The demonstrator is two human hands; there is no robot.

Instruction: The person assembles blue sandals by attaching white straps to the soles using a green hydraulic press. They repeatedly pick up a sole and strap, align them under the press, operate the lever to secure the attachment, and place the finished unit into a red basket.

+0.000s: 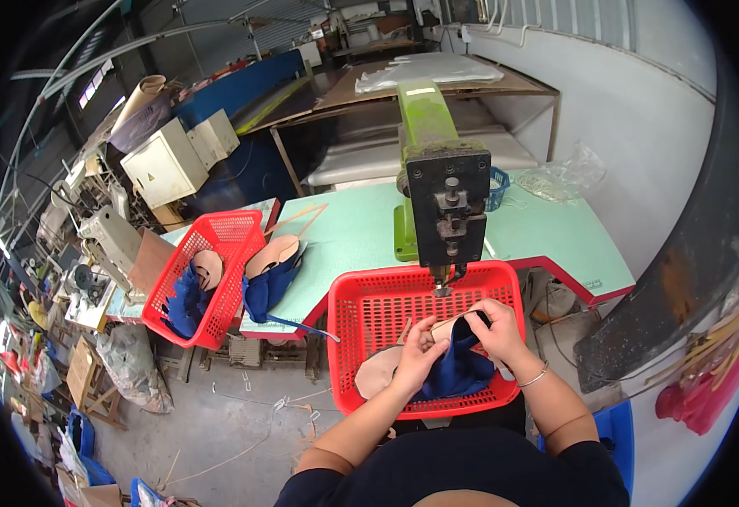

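One wide pale green table top with a red edge, out in front of the person. Above it, a bright green metal machine arm with a chunky black metal head at the near end. Below the head, close to the person, a red plastic basket full of holes. Off to the left, another red plastic basket with blue cloth inside. Over the near basket, right between both hands, a floppy dark blue cloth piece with a tan edge. Hard to tell the long way of the whole piece, because of the folds. Along the top, a tan slant from low at the left to higher at the right. On the left end, the left hand, curled small, in a pinch on the tan edge. On the upper right side, the right hand, bent round the dark cloth, also in a pinch. No nearer hand: a touch from both. Smallest, a little round metal tip just past the tan edge, between left hand and right, seemingly apart from the cloth.
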